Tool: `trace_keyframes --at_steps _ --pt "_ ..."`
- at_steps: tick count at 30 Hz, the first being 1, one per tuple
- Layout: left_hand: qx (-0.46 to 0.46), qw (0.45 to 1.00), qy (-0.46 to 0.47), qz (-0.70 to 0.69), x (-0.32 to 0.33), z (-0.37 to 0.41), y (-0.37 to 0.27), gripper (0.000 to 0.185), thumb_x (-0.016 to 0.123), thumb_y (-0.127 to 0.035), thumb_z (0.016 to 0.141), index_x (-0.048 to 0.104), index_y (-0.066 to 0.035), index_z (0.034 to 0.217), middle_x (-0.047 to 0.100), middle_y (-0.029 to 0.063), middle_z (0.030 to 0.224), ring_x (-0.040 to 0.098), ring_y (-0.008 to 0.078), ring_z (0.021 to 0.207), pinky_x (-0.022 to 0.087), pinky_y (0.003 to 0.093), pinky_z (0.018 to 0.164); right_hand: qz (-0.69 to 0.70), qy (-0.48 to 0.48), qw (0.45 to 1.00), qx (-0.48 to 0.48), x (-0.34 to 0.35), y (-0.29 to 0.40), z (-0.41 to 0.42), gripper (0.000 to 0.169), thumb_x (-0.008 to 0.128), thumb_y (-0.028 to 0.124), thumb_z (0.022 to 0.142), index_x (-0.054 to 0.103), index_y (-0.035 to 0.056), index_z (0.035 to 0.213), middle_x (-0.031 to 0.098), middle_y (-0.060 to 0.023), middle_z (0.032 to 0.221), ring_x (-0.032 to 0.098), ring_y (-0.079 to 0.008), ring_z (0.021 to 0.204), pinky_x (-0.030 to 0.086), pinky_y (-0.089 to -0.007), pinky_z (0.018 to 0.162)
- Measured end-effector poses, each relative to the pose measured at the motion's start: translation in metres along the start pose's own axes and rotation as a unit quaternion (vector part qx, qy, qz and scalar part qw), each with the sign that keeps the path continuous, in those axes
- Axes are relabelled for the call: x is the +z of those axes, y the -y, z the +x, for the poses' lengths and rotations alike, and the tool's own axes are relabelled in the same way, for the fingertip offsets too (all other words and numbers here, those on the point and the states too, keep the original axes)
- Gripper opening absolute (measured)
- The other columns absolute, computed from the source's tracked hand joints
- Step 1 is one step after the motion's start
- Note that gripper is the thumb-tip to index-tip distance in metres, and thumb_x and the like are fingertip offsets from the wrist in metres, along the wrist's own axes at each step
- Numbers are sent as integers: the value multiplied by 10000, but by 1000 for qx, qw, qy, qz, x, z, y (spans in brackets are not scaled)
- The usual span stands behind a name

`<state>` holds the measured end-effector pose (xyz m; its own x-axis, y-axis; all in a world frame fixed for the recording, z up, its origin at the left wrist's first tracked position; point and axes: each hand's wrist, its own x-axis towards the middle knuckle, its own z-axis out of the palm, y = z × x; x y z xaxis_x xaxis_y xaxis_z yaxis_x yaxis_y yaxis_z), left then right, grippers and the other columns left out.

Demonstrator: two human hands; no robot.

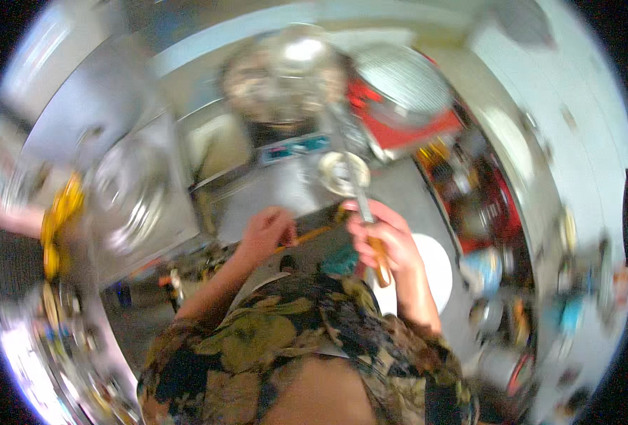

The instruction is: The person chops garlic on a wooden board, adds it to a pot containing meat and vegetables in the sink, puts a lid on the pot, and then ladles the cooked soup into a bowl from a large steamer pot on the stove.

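Note:
My right hand (pixel 385 239) grips the wooden handle (pixel 378 257) of a long metal cooking utensil. Its metal shaft (pixel 352 167) points away from me, toward a large round pan (pixel 287 79) at the back. Blur hides the utensil's far end. My left hand (pixel 269 231) is curled in a loose fist near the front edge of the steel counter (pixel 271 188), with nothing visible in it. A cream-coloured round container (pixel 344 172) sits beyond my right hand, partly behind the shaft. Beside my right forearm is a round white plate or lid (pixel 435 268).
Red container with a large round ribbed metal piece (pixel 404 79) stands back right. Jumbled items fill a red tray (pixel 508 212) on the right. At left are a steel basin (pixel 128 186), a yellow item (pixel 63 226) and another person's arm (pixel 11 215). A control panel (pixel 295 149) fronts the pan.

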<state>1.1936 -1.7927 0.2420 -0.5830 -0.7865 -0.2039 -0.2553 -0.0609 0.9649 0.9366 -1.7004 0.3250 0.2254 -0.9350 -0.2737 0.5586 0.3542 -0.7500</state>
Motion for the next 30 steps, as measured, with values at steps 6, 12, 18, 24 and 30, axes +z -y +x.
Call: trace_keyframes --at_steps 6,12,18,24,30 --pt "11 996 75 -42 47 53 -22 268 452 -246 1005 568 -13 941 630 124 810 659 233 719 557 331 668 -63 -71 995 -3 -26 -7 -44 242 520 63 916 494 90 1155 446 21 713 441 -69 520 391 -237 410" --pt "11 947 235 -220 96 108 -23 382 455 -323 1006 510 19 1166 600 227 1133 635 332 1031 530 427 874 -26 -183 980 -73 -27 -29 -91 255 498 52 925 480 40 1179 470 12 702 469 -69 513 402 -230 421" --pt "-129 882 347 -290 173 102 -55 397 431 -298 1023 494 34 1231 592 232 1183 607 329 1086 500 436 923 -2 -337 933 -123 -22 -42 -153 303 495 28 914 472 7 1216 500 10 682 482 -62 484 411 -221 424" --pt "-142 858 438 -229 223 102 -28 382 469 -278 1003 491 35 1219 593 230 1159 614 338 1046 497 453 919 53 -415 892 -172 -39 -66 -211 305 509 42 905 477 10 1206 500 12 688 480 -67 483 413 -227 425" --pt "-194 880 392 -186 318 56 -37 387 482 -283 982 478 35 1203 593 207 1155 606 316 1065 516 425 919 86 -412 879 -222 -87 -97 -304 265 500 22 891 488 3 1155 481 15 656 473 -75 472 417 -247 414"
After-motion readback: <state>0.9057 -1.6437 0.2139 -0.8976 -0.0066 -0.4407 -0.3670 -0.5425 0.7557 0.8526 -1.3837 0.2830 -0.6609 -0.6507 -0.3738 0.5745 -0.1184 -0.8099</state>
